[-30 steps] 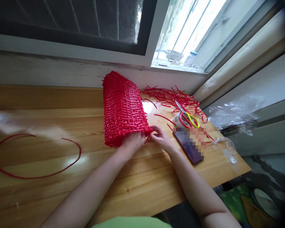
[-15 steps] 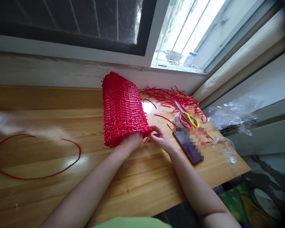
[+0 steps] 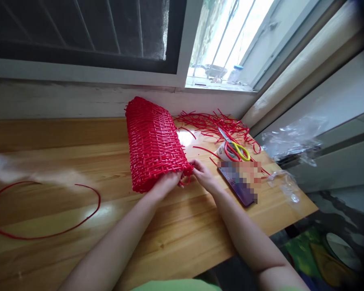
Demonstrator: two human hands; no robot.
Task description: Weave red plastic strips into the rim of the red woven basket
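Basket (image 3: 154, 145), red and woven, is gripped at its rim, frame centre, by left hand (image 3: 171, 180) and right hand (image 3: 200, 171).

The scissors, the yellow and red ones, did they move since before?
No. Against the table, the scissors lie in the same spot, just beyond the phone; only the camera's view shifted a little.
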